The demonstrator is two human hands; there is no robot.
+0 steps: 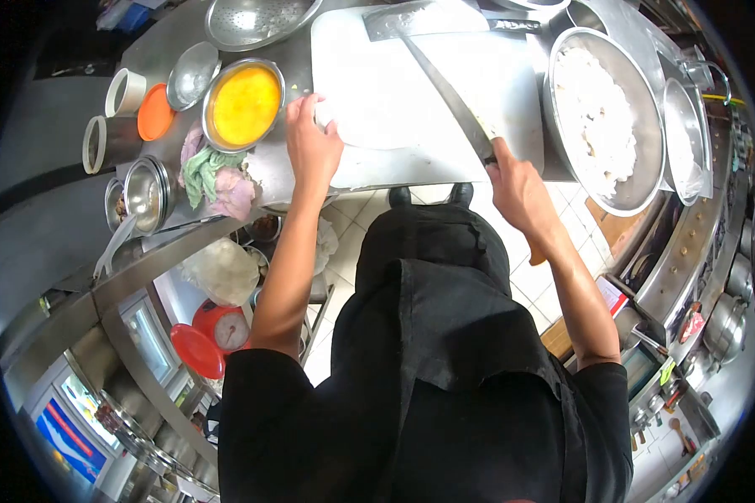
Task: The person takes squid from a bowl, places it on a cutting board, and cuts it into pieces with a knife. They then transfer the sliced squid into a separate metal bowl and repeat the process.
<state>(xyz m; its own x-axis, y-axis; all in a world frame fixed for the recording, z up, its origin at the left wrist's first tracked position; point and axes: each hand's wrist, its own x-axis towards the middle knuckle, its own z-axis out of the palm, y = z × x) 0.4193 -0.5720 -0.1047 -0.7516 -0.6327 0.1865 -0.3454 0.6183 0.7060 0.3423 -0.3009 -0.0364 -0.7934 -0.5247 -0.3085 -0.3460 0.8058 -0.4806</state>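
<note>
One knife (453, 103) in clenched right hand (518, 189), left hand (315, 144) at edge of cutting board (373, 105), grip unclear

2 knvs (453, 99), 1 scale (230, 327)

Cream tiled floor (345, 246) at center, glass-fronted fridge (74, 425) lower left, steel stove counter (664, 277) at right, bright even light

The top edge cuts off a metal colander (260, 23). The right hand (516, 189) hides most of the knife (449, 96) handle. A red scale (221, 325) has a dial too small to read.
</note>
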